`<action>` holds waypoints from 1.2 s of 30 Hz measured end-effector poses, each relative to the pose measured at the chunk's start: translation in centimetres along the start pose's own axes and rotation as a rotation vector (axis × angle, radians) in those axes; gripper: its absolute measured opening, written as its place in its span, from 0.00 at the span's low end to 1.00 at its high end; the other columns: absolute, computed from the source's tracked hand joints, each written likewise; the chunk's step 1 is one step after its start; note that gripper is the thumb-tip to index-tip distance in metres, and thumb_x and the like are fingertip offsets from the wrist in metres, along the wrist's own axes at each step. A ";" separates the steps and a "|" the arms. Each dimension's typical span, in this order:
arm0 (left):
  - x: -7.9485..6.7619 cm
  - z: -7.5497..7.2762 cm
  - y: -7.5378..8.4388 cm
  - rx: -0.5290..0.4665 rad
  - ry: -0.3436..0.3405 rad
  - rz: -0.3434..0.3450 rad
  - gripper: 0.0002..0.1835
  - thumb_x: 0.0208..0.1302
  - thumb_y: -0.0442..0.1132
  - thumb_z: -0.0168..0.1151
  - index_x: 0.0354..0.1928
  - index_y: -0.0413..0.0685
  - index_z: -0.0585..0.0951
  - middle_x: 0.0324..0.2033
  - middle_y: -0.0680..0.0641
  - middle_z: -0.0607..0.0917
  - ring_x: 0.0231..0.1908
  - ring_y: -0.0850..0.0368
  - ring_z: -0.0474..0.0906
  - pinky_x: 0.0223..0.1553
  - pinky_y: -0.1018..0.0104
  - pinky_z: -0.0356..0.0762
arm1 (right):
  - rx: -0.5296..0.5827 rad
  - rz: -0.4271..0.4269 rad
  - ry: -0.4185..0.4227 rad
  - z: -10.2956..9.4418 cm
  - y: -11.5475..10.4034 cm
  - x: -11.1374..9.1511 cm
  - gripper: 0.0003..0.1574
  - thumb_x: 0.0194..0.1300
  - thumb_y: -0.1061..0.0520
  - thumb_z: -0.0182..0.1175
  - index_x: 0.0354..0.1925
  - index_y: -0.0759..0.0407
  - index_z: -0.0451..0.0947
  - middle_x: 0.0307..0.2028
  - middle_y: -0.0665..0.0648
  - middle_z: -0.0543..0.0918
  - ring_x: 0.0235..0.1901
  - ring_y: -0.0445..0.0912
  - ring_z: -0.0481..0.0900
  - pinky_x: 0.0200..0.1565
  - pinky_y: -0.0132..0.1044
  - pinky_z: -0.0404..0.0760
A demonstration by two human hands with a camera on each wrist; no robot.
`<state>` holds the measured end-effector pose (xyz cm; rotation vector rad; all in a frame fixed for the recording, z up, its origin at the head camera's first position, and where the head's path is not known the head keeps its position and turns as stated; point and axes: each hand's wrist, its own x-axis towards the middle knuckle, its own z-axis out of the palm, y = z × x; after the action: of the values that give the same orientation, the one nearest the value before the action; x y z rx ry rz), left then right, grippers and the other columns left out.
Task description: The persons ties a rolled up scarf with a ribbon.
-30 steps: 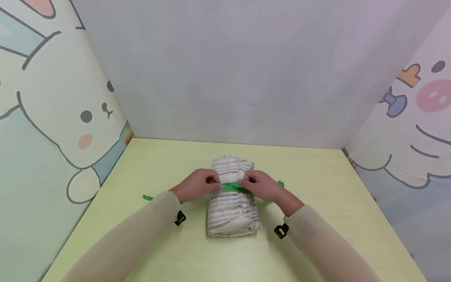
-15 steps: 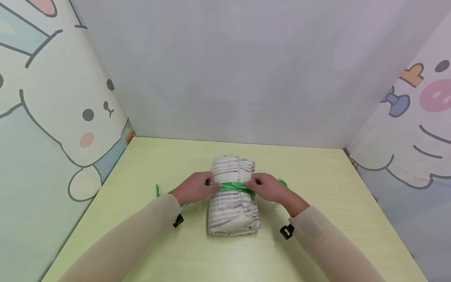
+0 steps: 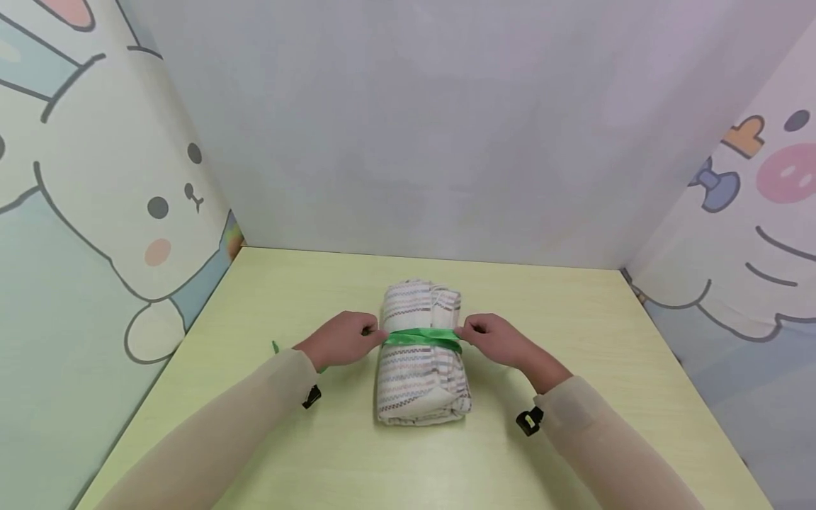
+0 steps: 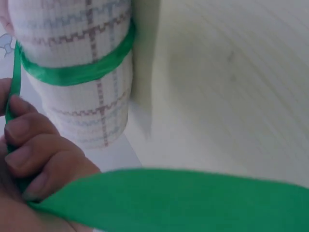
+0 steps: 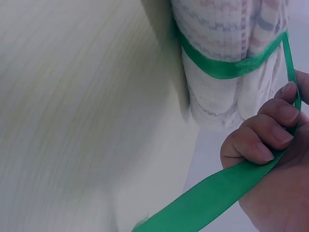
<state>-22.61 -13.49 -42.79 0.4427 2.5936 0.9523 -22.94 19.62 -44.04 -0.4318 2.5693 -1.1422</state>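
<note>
Left hand (image 3: 341, 340) and right hand (image 3: 497, 341) each grip a tail of green ribbon (image 3: 421, 336): slippery, I'd guess, best held close to the folded cloth (image 3: 408, 386), soft-looking, midway between the table (image 3: 574, 312)'s side edges, short of its back edge.

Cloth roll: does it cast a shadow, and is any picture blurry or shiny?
Head view: roll mostly crisp, faint shadow to its right, pale sheen on the table in front; left wrist view: soft shadow beside the roll, the near ribbon slightly soft; right wrist view: dim, bluish, with a shadow along the roll's side.
</note>
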 end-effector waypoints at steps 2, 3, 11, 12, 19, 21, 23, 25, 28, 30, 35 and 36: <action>-0.2 -0.3 -0.2 0.011 0.016 0.000 0.19 0.76 0.53 0.60 0.28 0.50 0.74 0.21 0.52 0.71 0.23 0.57 0.67 0.28 0.63 0.64 | 0.001 -0.015 0.012 -0.2 0.0 -0.1 0.25 0.78 0.43 0.58 0.26 0.55 0.68 0.22 0.51 0.64 0.23 0.47 0.63 0.30 0.42 0.66; -0.3 -0.5 -0.3 0.015 0.027 0.002 0.19 0.76 0.53 0.60 0.29 0.50 0.74 0.21 0.52 0.71 0.23 0.57 0.66 0.28 0.63 0.64 | 0.006 -0.021 0.017 -0.3 0.1 -0.1 0.25 0.78 0.44 0.57 0.26 0.55 0.68 0.21 0.51 0.64 0.23 0.47 0.63 0.30 0.42 0.66; -1.1 -0.6 -2.6 0.089 0.058 -0.012 0.19 0.77 0.52 0.57 0.28 0.51 0.73 0.20 0.53 0.68 0.22 0.58 0.64 0.27 0.63 0.64 | 0.025 0.001 0.029 -0.3 1.6 -1.0 0.27 0.78 0.42 0.57 0.25 0.55 0.68 0.21 0.50 0.63 0.22 0.46 0.61 0.30 0.41 0.65; -1.2 -0.5 -2.9 0.094 0.050 -0.019 0.19 0.78 0.52 0.57 0.28 0.52 0.73 0.20 0.53 0.69 0.22 0.58 0.64 0.27 0.63 0.64 | 0.026 0.005 0.025 -0.1 2.0 -1.1 0.27 0.78 0.43 0.57 0.25 0.55 0.68 0.20 0.50 0.63 0.22 0.46 0.61 0.30 0.41 0.65; -1.2 0.5 -4.3 0.028 0.021 -0.027 0.17 0.79 0.51 0.55 0.32 0.51 0.75 0.22 0.52 0.70 0.23 0.57 0.64 0.29 0.62 0.64 | 0.070 -0.004 0.006 0.8 3.5 -1.2 0.26 0.80 0.44 0.55 0.28 0.60 0.70 0.21 0.50 0.63 0.22 0.46 0.59 0.29 0.40 0.64; -1.1 0.7 -4.5 0.008 0.029 -0.029 0.17 0.79 0.51 0.54 0.32 0.51 0.76 0.23 0.51 0.71 0.24 0.57 0.65 0.29 0.62 0.65 | 0.086 0.017 0.016 1.0 3.7 -1.3 0.26 0.80 0.45 0.54 0.29 0.59 0.70 0.21 0.50 0.64 0.22 0.46 0.59 0.29 0.40 0.64; -1.1 0.8 -4.9 -0.013 0.038 -0.036 0.18 0.79 0.53 0.54 0.31 0.51 0.75 0.23 0.51 0.71 0.24 0.56 0.65 0.29 0.62 0.65 | 0.098 0.049 0.023 1.0 4.1 -1.4 0.25 0.81 0.45 0.54 0.28 0.58 0.68 0.21 0.50 0.64 0.22 0.46 0.59 0.29 0.39 0.64; -1.1 0.9 -5.6 -0.027 0.051 -0.041 0.20 0.79 0.55 0.54 0.30 0.51 0.75 0.22 0.51 0.71 0.23 0.57 0.65 0.28 0.63 0.64 | 0.103 0.072 0.029 0.8 4.5 -1.7 0.25 0.81 0.45 0.54 0.27 0.57 0.67 0.21 0.50 0.63 0.22 0.46 0.60 0.29 0.39 0.64; -1.2 0.9 -6.8 -0.030 0.079 -0.053 0.22 0.78 0.57 0.55 0.28 0.52 0.75 0.21 0.52 0.70 0.22 0.57 0.64 0.28 0.63 0.64 | 0.093 0.080 0.043 0.2 5.1 -2.2 0.26 0.81 0.45 0.53 0.27 0.57 0.66 0.20 0.51 0.63 0.21 0.46 0.60 0.29 0.38 0.64; -1.2 0.7 -7.4 -0.028 0.097 -0.059 0.22 0.77 0.58 0.56 0.28 0.52 0.75 0.21 0.52 0.69 0.22 0.57 0.64 0.28 0.63 0.64 | 0.077 0.077 0.051 -0.2 5.5 -2.5 0.27 0.81 0.44 0.53 0.27 0.57 0.66 0.21 0.50 0.63 0.21 0.46 0.60 0.29 0.38 0.64; -1.4 0.2 -7.8 -0.037 0.116 -0.060 0.24 0.75 0.63 0.55 0.30 0.53 0.75 0.22 0.52 0.70 0.25 0.56 0.65 0.29 0.62 0.64 | 0.044 0.072 0.086 -1.5 6.5 -3.1 0.27 0.80 0.41 0.53 0.28 0.56 0.66 0.22 0.51 0.63 0.23 0.47 0.60 0.29 0.38 0.64; -1.4 0.1 -7.8 -0.034 0.119 -0.055 0.24 0.75 0.63 0.55 0.30 0.53 0.75 0.22 0.52 0.70 0.25 0.56 0.65 0.30 0.62 0.64 | 0.039 0.070 0.097 -1.7 6.7 -3.2 0.27 0.80 0.42 0.53 0.28 0.57 0.66 0.23 0.52 0.63 0.23 0.47 0.61 0.29 0.38 0.64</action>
<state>-22.63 -19.66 -47.75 0.3132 2.6757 1.0324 -21.69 26.25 -47.53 -0.2814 2.6175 -1.2138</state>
